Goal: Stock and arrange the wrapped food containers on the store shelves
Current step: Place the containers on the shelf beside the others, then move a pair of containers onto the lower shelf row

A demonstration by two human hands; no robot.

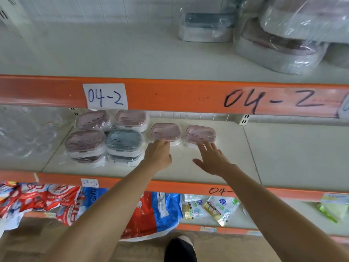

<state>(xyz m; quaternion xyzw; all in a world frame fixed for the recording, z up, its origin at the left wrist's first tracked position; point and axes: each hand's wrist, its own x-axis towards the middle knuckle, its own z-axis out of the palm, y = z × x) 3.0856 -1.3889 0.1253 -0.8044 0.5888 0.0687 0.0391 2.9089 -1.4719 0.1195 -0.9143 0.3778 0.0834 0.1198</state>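
Two pink containers lie side by side, long axes crosswise, just beyond the hands: left hand and right hand both flat, fingertips touching.

Paper label reading 04-2 on the orange beam; colourful bags below; dark shoe.

The pink-lidded containers look like smooth plastic under glossy, crinkled clear wrap. The shelf beam is orange painted metal with a matt paper label, and the shelf board is pale and matt.
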